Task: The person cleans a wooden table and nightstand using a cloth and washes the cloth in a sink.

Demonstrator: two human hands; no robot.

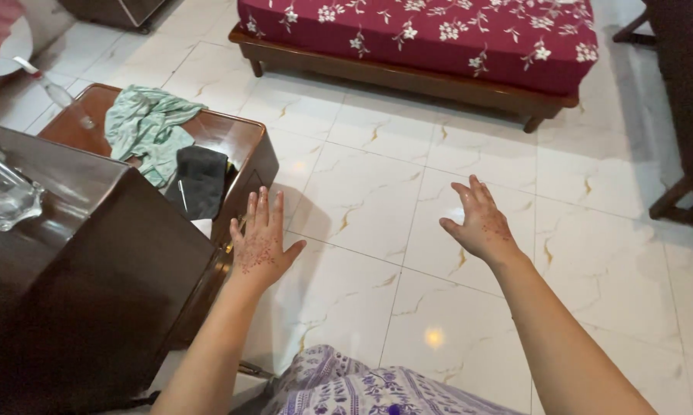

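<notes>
White marble-patterned floor tiles (pixel 377 192) lie under both your outstretched arms. Your left hand (pixel 260 242) is spread flat, fingers apart, holding nothing; it hovers just beside the edge of the low dark wooden table (pixel 239 142), close to the black cloth (pixel 200 180) that lies there. A crumpled pale green cloth (pixel 147 123) sits beside the black one, touching it (whether the green overlaps the black, you cannot tell). Your right hand (pixel 481 223) is also open and empty, fingers loosely curved, out over bare tiles and well apart from the table. A taller dark cabinet (pixel 93 292) stands at your left with a clear glass dish (pixel 4 200) on top. A wooden bed frame with a maroon flowered cover (pixel 439 31) stands farther off.
</notes>
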